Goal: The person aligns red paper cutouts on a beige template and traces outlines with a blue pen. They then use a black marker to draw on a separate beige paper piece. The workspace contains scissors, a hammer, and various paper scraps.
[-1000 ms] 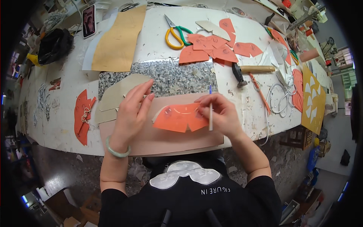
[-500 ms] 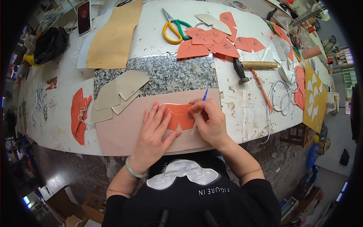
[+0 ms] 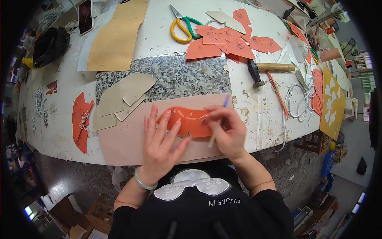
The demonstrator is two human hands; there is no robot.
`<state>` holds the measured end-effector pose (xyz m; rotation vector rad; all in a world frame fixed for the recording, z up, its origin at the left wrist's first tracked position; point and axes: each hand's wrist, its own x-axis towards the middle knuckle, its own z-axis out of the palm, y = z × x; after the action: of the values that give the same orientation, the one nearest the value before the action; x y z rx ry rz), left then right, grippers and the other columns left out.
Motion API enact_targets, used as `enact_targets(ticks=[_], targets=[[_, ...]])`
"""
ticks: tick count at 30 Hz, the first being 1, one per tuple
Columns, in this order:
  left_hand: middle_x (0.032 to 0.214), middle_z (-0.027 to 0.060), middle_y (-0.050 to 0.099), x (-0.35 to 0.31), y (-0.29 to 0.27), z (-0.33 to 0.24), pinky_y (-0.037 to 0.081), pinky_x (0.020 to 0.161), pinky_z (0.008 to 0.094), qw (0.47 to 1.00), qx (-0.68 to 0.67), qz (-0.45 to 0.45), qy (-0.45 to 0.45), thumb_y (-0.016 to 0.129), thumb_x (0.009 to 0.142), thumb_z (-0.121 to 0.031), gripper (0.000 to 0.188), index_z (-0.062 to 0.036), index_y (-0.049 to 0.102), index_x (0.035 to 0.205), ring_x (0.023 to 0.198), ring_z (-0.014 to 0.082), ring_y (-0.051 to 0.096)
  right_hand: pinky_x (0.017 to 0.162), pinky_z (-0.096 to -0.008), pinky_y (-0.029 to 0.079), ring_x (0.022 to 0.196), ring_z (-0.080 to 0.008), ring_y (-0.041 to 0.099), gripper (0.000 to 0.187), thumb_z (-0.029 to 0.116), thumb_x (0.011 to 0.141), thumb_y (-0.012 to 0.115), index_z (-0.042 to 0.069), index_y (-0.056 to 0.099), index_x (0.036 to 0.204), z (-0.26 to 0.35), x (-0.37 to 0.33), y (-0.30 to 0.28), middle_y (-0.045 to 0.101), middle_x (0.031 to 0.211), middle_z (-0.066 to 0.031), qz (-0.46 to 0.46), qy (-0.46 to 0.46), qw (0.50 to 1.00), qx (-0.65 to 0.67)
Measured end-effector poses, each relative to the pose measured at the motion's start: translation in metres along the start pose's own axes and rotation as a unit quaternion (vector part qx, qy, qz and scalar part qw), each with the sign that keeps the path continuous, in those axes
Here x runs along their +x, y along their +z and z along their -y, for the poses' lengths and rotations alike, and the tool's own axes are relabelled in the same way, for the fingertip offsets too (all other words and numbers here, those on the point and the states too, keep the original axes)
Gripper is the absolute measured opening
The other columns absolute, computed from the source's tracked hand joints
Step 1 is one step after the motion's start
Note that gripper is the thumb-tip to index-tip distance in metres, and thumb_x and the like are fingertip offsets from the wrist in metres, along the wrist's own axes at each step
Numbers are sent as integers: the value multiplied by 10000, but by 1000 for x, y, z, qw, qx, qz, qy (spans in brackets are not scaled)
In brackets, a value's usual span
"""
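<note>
An orange pattern piece [image 3: 191, 126] with a curved top edge, narrow slots and a notch below lies over a dusty-pink sheet [image 3: 125, 147]. My left hand [image 3: 161, 143] rests on the piece's left end with its fingers spread. In my right hand [image 3: 229, 133] is a slim pen [image 3: 226, 101], its blue end pointing up and its pale end down. That hand is closed round the pen at the piece's right end and is slightly blurred. Whether its fingertips also grip the orange edge is hard to see. Left of my hands are beige pattern pieces [image 3: 119, 95].
A speckled stone slab [image 3: 179, 77] lies under the sheet's far edge. Beyond it are scissors [image 3: 181, 28] and several orange pieces [image 3: 203, 49]. A hammer [image 3: 274, 67] and white cord [image 3: 296, 99] lie right; a tied orange bundle [image 3: 80, 123] lies left.
The orange piece has shifted and turned a little against the pink sheet. My left fingers have spread wider, and my right hand has moved slightly right with the pen.
</note>
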<state>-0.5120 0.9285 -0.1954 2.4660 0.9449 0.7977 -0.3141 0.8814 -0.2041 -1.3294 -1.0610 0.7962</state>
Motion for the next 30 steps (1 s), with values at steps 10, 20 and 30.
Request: enact_targets(ticks=[10, 20, 30], targets=[[1060, 169, 697, 19, -19, -26, 562, 829, 334, 939, -321, -64, -106, 647, 924, 4, 309, 95, 593, 1215, 948, 229, 698, 793, -366, 559, 923, -321, 691, 345, 123, 785, 828, 25, 586, 1011, 62, 12, -8, 600, 1281, -290, 114, -174, 973, 101], [1312, 197, 568, 13, 3, -19, 484, 978, 410, 895, -342, -118, -263, 707, 896, -66, 505, 82, 502, 1333, 1171, 290, 583, 572, -219, 471, 628, -68, 594, 125, 12, 859, 720, 28, 635, 950, 7, 17, -25, 687, 811, -25, 82, 56, 993, -63], [1415, 252, 507, 0, 7, 2, 337, 1112, 523, 997, 1, 20, -72, 827, 752, -127, 635, 77, 568, 1294, 1367, 417, 431, 661, -312, 565, 725, -198, 692, 144, -92, 833, 632, 17, 629, 929, -4, 25, -14, 696, 885, -85, 88, -28, 983, -160]])
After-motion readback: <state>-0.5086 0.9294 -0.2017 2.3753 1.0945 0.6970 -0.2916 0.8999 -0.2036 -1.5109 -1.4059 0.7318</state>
